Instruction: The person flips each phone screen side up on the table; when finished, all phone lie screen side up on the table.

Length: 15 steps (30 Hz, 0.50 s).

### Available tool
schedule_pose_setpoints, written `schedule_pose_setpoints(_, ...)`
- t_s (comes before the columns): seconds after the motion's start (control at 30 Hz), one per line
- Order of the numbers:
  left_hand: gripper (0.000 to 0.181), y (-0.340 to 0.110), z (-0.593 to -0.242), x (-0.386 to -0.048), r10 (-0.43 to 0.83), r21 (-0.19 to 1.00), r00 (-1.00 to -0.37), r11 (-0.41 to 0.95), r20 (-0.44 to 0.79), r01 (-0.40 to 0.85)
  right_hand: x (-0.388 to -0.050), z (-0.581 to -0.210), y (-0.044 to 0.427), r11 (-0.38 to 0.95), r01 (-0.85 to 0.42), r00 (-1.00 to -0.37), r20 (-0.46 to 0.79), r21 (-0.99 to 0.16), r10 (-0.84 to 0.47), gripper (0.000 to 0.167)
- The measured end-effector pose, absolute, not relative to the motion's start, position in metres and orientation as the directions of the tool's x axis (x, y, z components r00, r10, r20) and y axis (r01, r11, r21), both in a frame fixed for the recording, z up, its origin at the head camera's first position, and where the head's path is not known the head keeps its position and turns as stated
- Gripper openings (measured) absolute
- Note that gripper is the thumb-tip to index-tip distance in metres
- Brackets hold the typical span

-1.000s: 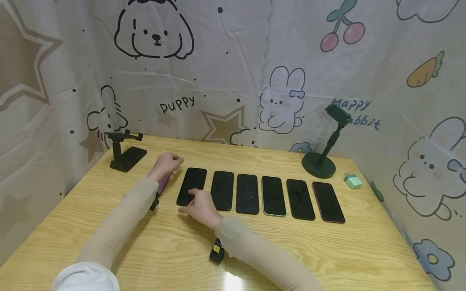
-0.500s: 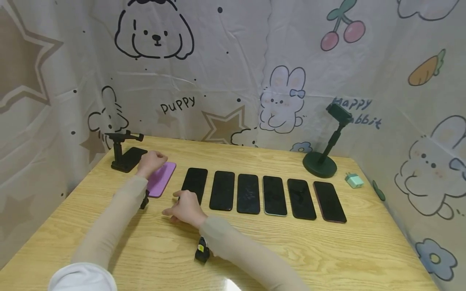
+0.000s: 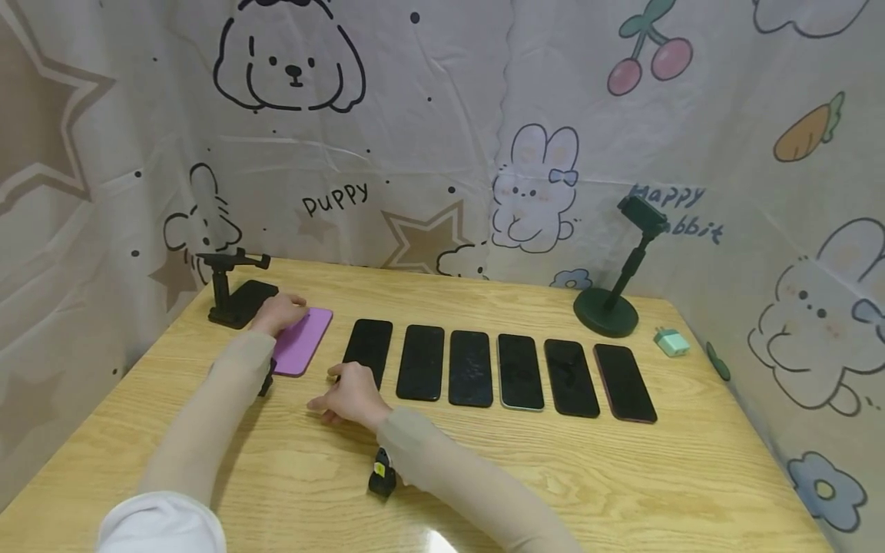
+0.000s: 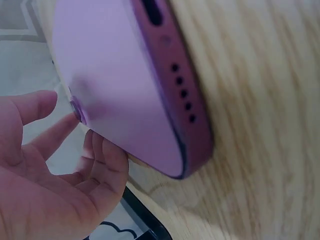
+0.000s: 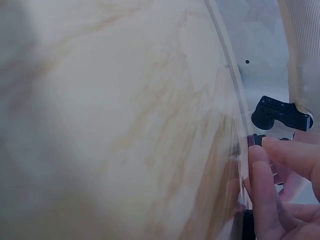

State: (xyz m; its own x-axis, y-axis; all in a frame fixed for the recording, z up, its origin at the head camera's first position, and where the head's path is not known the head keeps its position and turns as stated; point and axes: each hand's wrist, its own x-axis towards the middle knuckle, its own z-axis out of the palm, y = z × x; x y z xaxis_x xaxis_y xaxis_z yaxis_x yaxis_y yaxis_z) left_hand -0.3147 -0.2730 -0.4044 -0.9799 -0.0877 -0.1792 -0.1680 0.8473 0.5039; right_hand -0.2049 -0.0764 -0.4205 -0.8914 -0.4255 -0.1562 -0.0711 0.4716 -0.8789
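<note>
A purple phone (image 3: 304,344) lies back side up on the left of the table, beside my left hand (image 3: 279,313). In the left wrist view, the fingertips of that hand (image 4: 65,185) touch the long edge of the phone (image 4: 110,75) near its camera, and the thumb stands apart from it. My right hand (image 3: 353,393), holding nothing, is over the lower left corner of the leftmost black phone (image 3: 372,346), fingers loosely bent. Whether it touches that phone I cannot tell.
Several more phones lie in a row to the right, such as this black phone (image 3: 421,362). A black phone stand (image 3: 231,296) is at the back left. At the back right are a dark green stand (image 3: 607,313) and a mint charger plug (image 3: 671,342). A patterned curtain (image 3: 429,115) hangs behind.
My left hand has moved left, from over the purple phone to its left edge, so the phone shows. My right hand has shifted left, away from the leftmost black phone's middle.
</note>
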Motion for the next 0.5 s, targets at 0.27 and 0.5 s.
schedule_pose_setpoints(0.27,0.043,-0.273,-0.404,-0.308,-0.104,0.538,-0.969,0.816,-0.222,-0.211,-0.203,-0.422,-0.083,0.458,-0.062,-0.902,-0.147,-0.887,-0.406,0.062)
schedule_pose_setpoints(0.5,0.04,-0.271,-0.404,-0.306,-0.071,0.61,-0.962,0.76,-0.264,-0.224,-0.205,-0.425,-0.087,0.49,-0.101,-0.911,-0.118,-0.866,-0.396,0.035)
